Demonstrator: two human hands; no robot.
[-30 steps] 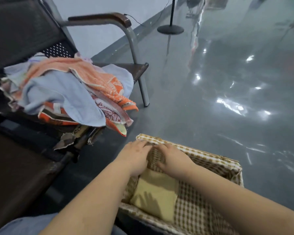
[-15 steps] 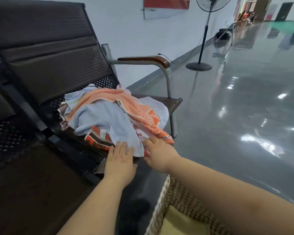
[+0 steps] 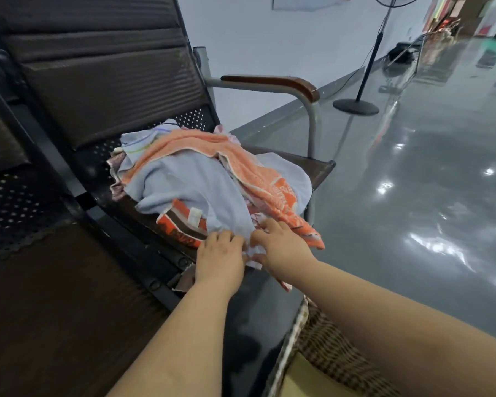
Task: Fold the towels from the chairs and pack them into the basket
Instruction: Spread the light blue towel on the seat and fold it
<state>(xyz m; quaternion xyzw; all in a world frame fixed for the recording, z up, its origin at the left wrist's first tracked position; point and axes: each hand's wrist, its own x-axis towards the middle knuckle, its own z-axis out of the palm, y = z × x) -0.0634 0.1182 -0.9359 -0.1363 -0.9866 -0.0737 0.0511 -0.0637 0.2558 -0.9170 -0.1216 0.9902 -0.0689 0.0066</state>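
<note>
A heap of towels lies on the dark chair seat. On top are a pale blue towel and an orange towel, with a red and brown patterned towel under them. My left hand and my right hand sit side by side at the heap's front edge. Each one grips the pale blue towel's hanging corner. The basket with its checked lining shows at the bottom right, partly behind my right forearm. A folded yellow towel lies inside it.
The chair's wooden armrest on a metal post stands past the heap. A second dark seat lies to the left. A fan stand's round base rests on the glossy grey floor to the right.
Both hands left the basket and rose to the towel heap on the chair. Half a second ago they lay open at its edge; now their fingers have closed on the pale blue towel's corner.
</note>
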